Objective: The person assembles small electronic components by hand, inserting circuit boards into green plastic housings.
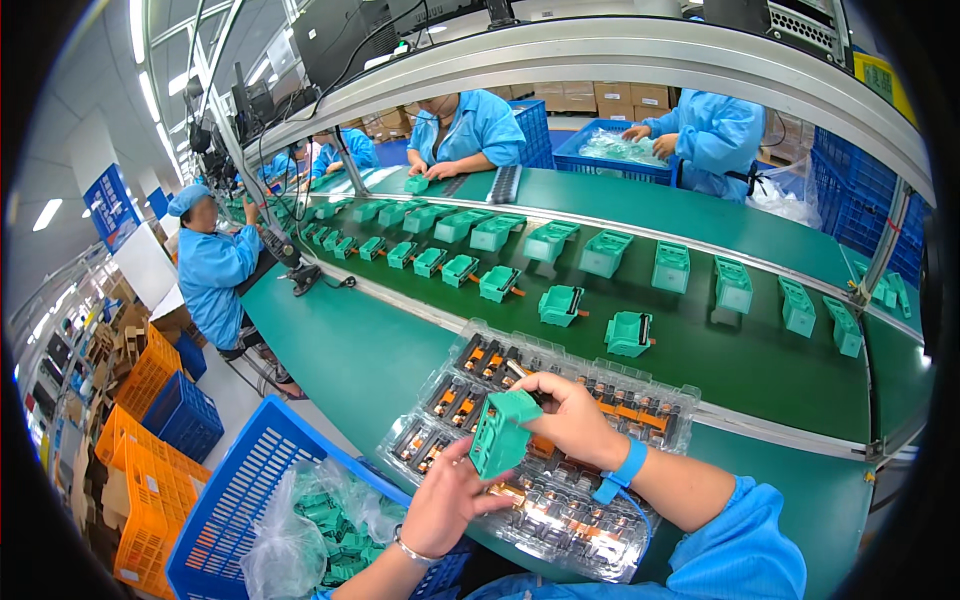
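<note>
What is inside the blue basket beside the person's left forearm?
Inside the blue basket are green parts and clear bags; they cover its bottom, which cannot be seen.

Factory hall, wide view. Ceiling (80,95) pale, rows of lit tube lights (138,30) running back on the left. Pale floor (235,395) at left. Blue sign (112,208) upper left, white panel (145,262) just below. Green worktop (320,325) bends through the middle, aluminium beam (620,47) arching above. Cardboard boxes (615,97) stacked at the far side. Orange crates (165,500) lower left, blue crates (845,180) stacked far right. Left rim too blurred for detail.
</note>
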A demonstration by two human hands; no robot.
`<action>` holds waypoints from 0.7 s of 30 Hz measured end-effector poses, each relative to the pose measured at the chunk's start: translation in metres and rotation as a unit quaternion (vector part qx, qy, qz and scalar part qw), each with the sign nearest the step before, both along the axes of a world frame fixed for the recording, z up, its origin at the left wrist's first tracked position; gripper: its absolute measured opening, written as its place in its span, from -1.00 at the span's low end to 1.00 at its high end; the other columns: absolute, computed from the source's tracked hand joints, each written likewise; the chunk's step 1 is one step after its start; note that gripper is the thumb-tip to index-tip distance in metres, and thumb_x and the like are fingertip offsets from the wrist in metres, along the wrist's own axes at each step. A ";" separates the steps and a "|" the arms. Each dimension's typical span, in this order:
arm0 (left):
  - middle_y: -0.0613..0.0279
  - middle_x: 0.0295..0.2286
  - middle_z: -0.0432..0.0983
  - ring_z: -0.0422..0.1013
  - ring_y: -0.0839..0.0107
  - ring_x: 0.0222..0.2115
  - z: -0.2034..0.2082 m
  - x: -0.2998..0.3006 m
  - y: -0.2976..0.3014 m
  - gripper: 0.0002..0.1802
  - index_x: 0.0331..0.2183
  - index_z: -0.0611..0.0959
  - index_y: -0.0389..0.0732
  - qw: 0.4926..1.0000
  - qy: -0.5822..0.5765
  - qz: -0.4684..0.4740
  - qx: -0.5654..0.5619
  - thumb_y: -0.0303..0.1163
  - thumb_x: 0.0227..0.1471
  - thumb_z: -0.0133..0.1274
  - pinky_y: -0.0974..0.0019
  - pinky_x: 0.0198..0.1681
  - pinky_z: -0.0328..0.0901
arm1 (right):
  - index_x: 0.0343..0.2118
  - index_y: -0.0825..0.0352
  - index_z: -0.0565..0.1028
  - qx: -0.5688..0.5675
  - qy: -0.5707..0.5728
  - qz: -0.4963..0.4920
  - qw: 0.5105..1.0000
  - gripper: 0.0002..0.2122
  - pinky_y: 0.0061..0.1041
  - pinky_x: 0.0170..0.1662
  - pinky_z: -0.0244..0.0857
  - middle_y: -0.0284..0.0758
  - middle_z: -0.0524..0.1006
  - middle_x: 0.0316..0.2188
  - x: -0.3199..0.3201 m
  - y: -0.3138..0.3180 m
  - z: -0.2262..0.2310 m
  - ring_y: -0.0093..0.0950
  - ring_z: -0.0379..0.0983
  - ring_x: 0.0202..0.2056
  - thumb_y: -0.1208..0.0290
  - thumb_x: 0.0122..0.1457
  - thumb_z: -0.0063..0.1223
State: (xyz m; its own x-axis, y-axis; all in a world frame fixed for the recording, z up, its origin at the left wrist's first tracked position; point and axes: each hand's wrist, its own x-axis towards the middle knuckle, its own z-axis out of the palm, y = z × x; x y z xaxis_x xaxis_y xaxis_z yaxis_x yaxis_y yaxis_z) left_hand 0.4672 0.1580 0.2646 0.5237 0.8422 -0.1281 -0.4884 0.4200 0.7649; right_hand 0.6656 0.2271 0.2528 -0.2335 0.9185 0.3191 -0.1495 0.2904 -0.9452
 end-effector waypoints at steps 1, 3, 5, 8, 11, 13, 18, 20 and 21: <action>0.02 0.05 0.15 0.22 0.20 0.02 -0.002 0.002 -0.003 -0.29 0.15 0.03 -0.16 0.981 0.095 0.099 0.139 -0.35 0.05 0.02 0.12 0.03 0.24 | -0.22 0.39 0.43 -0.001 -0.002 0.000 1.000 -0.80 -0.65 -0.30 0.35 -0.40 0.48 -0.29 0.001 0.000 0.000 -0.66 0.42 -0.33 0.53 0.07 0.07; 0.07 0.10 0.03 0.06 0.25 0.12 -0.008 0.001 -0.002 -0.07 0.16 -0.02 -0.19 0.974 0.114 0.112 0.162 -0.59 -0.16 0.17 0.11 0.10 0.16 | -0.25 0.38 0.42 -0.254 0.172 0.096 0.947 -0.81 -0.62 -0.36 0.40 -0.36 0.49 -0.31 -0.005 -0.004 0.007 -0.63 0.46 -0.37 0.46 0.09 0.08; 0.09 0.10 0.01 0.00 0.28 0.14 -0.016 0.013 0.002 0.02 0.15 -0.03 -0.24 0.941 0.174 0.171 0.236 -0.64 -0.25 0.23 0.13 0.12 0.12 | -0.25 0.38 0.41 -0.267 0.190 0.107 0.939 -0.78 -0.57 -0.38 0.45 -0.31 0.48 -0.32 -0.011 -0.007 0.004 -0.57 0.47 -0.35 0.39 0.10 0.09; 0.08 0.07 0.08 0.10 0.31 0.09 -0.030 0.015 0.001 -0.11 0.11 0.10 -0.31 0.925 0.173 0.207 0.267 -0.67 -0.24 0.21 0.20 0.12 0.11 | -0.23 0.42 0.39 -0.230 0.074 0.096 0.965 -0.73 -0.56 -0.36 0.46 -0.31 0.47 -0.34 -0.019 -0.014 -0.007 -0.54 0.47 -0.34 0.36 0.09 0.11; 0.14 -0.06 0.32 0.27 0.36 -0.02 -0.028 0.012 0.000 -0.37 0.01 0.28 -0.33 0.916 0.122 0.265 0.277 -0.77 -0.17 0.03 0.28 0.07 0.16 | -0.19 0.42 0.37 -0.203 0.078 0.148 0.965 -0.66 -0.61 -0.34 0.45 -0.31 0.46 -0.32 -0.022 -0.011 -0.007 -0.56 0.47 -0.34 0.35 0.05 0.17; 0.13 -0.08 0.34 0.30 0.34 -0.06 -0.030 0.008 0.001 -0.50 -0.01 0.29 -0.33 0.902 0.107 0.320 0.270 -0.64 -0.04 -0.02 0.24 0.04 0.20 | -0.07 0.42 0.31 -0.118 0.015 0.168 0.979 -0.60 -0.64 -0.22 0.37 -0.33 0.44 -0.27 -0.017 -0.012 -0.009 -0.57 0.44 -0.26 0.45 0.05 0.17; 0.14 -0.15 0.40 0.39 0.28 -0.16 -0.006 0.007 0.005 -0.59 -0.02 0.31 -0.26 0.940 -0.048 0.318 0.113 -0.29 0.12 -0.14 0.15 -0.09 0.31 | 0.05 0.28 0.21 -0.152 0.097 0.044 0.983 -0.67 -0.55 -0.31 0.43 -0.33 0.44 -0.41 0.005 -0.006 0.001 -0.52 0.46 -0.37 0.37 0.24 -0.14; 0.13 -0.16 0.43 0.42 0.25 -0.18 -0.010 0.001 0.007 -0.58 -0.03 0.36 -0.21 0.973 -0.032 0.226 0.035 -0.19 0.13 -0.15 0.07 -0.15 0.35 | 0.06 0.35 0.18 -0.160 0.144 0.004 0.977 -0.64 -0.53 -0.30 0.44 -0.31 0.45 -0.45 0.014 -0.005 0.007 -0.49 0.48 -0.40 0.39 0.23 -0.11; 0.13 -0.16 0.43 0.42 0.25 -0.18 -0.013 0.000 0.005 -0.58 -0.03 0.36 -0.21 0.974 -0.033 0.221 0.037 -0.19 0.13 -0.15 0.07 -0.15 0.35 | 0.05 0.37 0.20 -0.165 0.156 -0.010 0.974 -0.64 -0.52 -0.30 0.44 -0.30 0.46 -0.44 0.017 -0.002 0.006 -0.48 0.49 -0.40 0.39 0.22 -0.10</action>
